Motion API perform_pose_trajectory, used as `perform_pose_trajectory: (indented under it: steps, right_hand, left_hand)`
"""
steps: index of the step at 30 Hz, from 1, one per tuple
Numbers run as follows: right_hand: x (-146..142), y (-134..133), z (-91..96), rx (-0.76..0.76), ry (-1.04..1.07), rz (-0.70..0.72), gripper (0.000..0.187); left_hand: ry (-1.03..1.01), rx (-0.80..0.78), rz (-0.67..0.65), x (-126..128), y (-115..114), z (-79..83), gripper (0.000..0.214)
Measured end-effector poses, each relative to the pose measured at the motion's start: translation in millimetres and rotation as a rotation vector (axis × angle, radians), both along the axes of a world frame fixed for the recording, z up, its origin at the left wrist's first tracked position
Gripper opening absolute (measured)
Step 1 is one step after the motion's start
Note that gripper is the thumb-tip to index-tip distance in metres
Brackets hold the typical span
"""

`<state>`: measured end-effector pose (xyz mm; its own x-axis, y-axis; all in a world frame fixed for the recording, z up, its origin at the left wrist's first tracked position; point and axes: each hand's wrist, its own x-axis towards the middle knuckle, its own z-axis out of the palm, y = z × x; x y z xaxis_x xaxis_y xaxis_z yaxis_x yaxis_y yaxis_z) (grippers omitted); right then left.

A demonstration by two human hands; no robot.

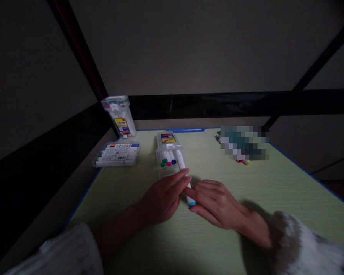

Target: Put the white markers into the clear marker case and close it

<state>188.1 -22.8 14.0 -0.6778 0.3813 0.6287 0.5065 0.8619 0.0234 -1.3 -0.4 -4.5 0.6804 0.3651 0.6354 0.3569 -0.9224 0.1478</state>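
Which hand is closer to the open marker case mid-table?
Left. The left hand lies just on the near side of the open marker case, fingertips almost at it. The right hand sits farther right, holding the cyan end of the marker.

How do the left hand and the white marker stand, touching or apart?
Touching. The head view shows fingers of the left hand lying across the white marker, no gap visible.

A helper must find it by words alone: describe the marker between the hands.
On the green table, a clear box lies open in the middle. The left hand and right hand meet just in front of it on one white marker. It alone reaches past the box, its near end light blue.
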Motion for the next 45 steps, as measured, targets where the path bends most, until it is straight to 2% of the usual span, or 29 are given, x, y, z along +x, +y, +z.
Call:
perform_pose_trajectory:
  steps: [9, 18, 30, 36, 41, 45]
  right_hand:
    - [-1.3, 0.7, 1.0, 0.017, 0.031, -0.007, 0.021]
    - [-2.6, 0.7, 0.3, 0.021, 0.081, -0.003, 0.018]
    - [-2.2, -0.1, -0.6, -0.038, 0.1, -0.02, 0.017]
    - [-2.8, 0.9, -1.4, -0.04, 0.113, -0.035, 0.017]
    - [-1.5, 0.9, -3.5, -0.107, 0.143, -0.031, 0.015]
    - [-1.1, 0.7, -2.4, -0.127, 0.117, -0.039, 0.016]
  left_hand:
    - [-0.036, 0.035, -0.029, 0.7, 1.7, -1.0, 0.048]
    - [-0.085, -0.04, -0.055, 0.6, 2.0, -2.8, 0.055]
    - [-0.099, -0.07, -0.114, 0.4, 1.9, -1.6, 0.049]
    - [-0.106, 0.007, -0.125, -0.8, 3.1, -2.4, 0.048]
    - [-0.034, 0.12, -0.12, -3.9, 2.7, -8.0, 0.04]
    - [-0.035, 0.137, -0.106, -4.2, 2.9, -8.6, 0.036]
